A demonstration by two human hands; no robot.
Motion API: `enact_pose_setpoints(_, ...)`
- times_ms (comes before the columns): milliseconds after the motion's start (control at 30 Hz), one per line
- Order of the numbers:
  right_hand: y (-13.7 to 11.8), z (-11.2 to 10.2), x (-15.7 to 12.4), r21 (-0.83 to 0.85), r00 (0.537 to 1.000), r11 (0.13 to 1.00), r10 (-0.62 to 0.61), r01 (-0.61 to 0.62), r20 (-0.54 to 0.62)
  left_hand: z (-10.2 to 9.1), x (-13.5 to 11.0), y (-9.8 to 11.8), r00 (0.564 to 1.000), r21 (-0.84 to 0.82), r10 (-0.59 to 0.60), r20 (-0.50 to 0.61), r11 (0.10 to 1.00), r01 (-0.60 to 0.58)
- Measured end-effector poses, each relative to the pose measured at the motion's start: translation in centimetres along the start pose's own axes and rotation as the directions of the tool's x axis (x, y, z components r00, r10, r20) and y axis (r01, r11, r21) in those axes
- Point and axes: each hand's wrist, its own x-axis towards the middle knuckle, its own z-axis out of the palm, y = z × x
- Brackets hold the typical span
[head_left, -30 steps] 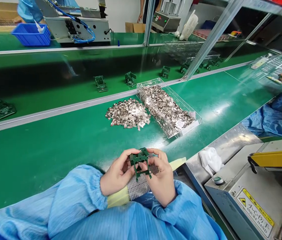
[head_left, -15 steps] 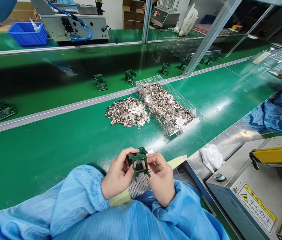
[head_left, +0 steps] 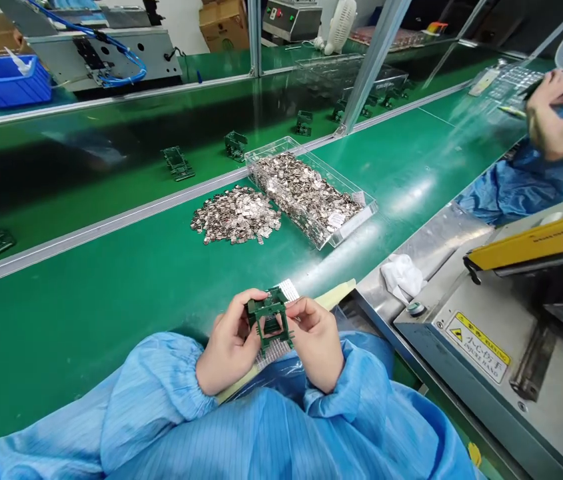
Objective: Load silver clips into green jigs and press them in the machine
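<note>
Both my hands hold a small dark green plastic frame part (head_left: 269, 321) close to my body, above the table's near edge. My left hand (head_left: 225, 350) grips its left side with curled fingers. My right hand (head_left: 315, 343) pinches its right side. Under the hands lies a flat tray of small metal pieces (head_left: 286, 291) with a yellowish strip (head_left: 337, 295) beside it. A loose heap of shiny metal clips (head_left: 235, 215) sits on the green mat farther out, next to a clear plastic tray (head_left: 345, 225) full of the same clips.
Several green frame parts (head_left: 177, 163) ride the dark conveyor belt beyond a metal rail. A grey press machine with a yellow bar (head_left: 536, 243) and warning label stands at right, a white cloth (head_left: 401, 275) beside it. A co-worker's hand (head_left: 548, 113) works at far right. A blue bin (head_left: 6, 80) sits far left.
The green part has been turned slightly in my hands and brought a little lower and closer. The view has shifted right, and the co-worker's hand has lifted.
</note>
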Motion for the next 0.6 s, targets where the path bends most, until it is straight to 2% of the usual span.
enact_pose_setpoints(133,-0.3,-2.7,-1.3,-0.105,0.997,0.992,-0.07,0.066,-0.035,0.6,0.2,1.1,0.999,-0.082,-0.011,0.033,0.997,0.014)
enact_pose_setpoints(233,1.0,-5.7,-3.0,-0.193,0.976,0.979,-0.105,0.068,-0.19,1.3,1.3,1.3,0.997,-0.249,-0.072,0.005,0.966,0.071)
enact_pose_setpoints(267,1.8,-6.6,-3.6,-0.206,0.974,0.978,-0.082,0.038,-0.211,1.6,1.8,1.0,0.996,-0.303,-0.088,-0.007,0.95,0.082)
enact_pose_setpoints(333,3.6,-7.5,-4.5,-0.211,0.991,0.976,0.025,-0.053,-0.135,2.4,2.9,0.3,0.995,-0.369,-0.099,-0.027,0.926,0.082)
enact_pose_setpoints(400,5.0,-7.4,-5.0,-0.202,0.99,0.971,0.139,-0.131,0.026,3.3,3.8,-0.5,0.995,-0.377,-0.086,-0.056,0.924,0.058)
enact_pose_setpoints(467,5.8,-6.5,-5.0,-0.176,0.981,0.973,0.166,-0.147,0.098,4.3,4.4,-0.8,0.994,-0.361,-0.061,-0.094,0.932,0.023)
enact_pose_setpoints(600,6.0,-4.9,-4.1,-0.144,0.993,0.983,0.115,-0.112,0.01,5.9,4.8,-0.4,0.984,-0.37,-0.039,-0.173,0.928,-0.028)
